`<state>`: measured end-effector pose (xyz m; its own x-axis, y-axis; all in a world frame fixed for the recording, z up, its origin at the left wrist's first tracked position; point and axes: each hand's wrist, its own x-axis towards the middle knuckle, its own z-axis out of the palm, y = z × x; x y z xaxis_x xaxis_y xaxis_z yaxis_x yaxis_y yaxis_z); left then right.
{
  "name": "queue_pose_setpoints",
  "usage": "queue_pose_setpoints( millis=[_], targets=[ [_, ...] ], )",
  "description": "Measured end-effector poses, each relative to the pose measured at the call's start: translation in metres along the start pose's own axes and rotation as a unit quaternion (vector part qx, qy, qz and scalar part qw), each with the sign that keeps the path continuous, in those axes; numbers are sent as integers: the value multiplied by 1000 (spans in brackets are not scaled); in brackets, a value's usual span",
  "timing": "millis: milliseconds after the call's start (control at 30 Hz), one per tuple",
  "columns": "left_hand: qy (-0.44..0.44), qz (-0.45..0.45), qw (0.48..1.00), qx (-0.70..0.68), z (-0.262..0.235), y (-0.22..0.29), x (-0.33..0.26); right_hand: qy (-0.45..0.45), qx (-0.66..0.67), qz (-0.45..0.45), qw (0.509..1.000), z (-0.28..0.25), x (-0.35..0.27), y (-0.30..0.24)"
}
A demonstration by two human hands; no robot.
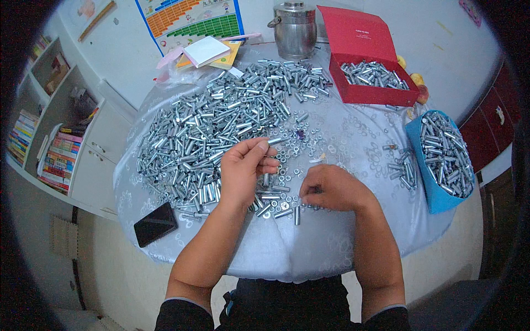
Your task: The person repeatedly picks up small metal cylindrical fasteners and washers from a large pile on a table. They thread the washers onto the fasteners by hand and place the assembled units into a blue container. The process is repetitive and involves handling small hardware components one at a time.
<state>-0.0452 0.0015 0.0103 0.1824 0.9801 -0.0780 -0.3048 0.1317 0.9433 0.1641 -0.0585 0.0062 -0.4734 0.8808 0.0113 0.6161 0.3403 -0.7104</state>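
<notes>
left hand: grip clamped on a tube, between thumb and fingers
tube: held above the bench, by the pile's right side
right hand: curled, near the nuts; cannot tell if its grip is together
red box: far right, holding metal pieces
blue box: right edge, similarly full

Tube pile is spread over table left of centre, nuts scattered along its right. Notepads and pot are placed behind, phone front left. Box is set back right, bin right edge, both filled with tubes; loose tubes are strewn left of bin.
</notes>
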Motion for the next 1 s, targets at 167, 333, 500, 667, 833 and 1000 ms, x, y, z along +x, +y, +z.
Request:
queue_pose_setpoints(
  millis=[167, 333, 500, 667, 833, 1000],
  targets=[
    [-16, 8, 1000, -2, 6, 5, -4, -23, -76, -23, 997, 2, -7, -13],
    [-23, 15, 1000, -15, 9, 2, -3, 79, -171, 27, 982, 17, 2, -12],
    [28, 34, 999, -5, 1, -4, 5, 210, -132, 86, 965, 18, 10, 3],
    [47, 39, 998, -6, -4, -8, 6, 86, -116, -38, 989, 17, 6, -10],
    [40, 43, 998, 2, -4, -8, 6, 50, -139, -89, 985, 32, 7, -19],
    [27, 24, 999, -7, -3, -5, 4, 60, -147, -106, 982, 37, 11, -15]
  ],
)
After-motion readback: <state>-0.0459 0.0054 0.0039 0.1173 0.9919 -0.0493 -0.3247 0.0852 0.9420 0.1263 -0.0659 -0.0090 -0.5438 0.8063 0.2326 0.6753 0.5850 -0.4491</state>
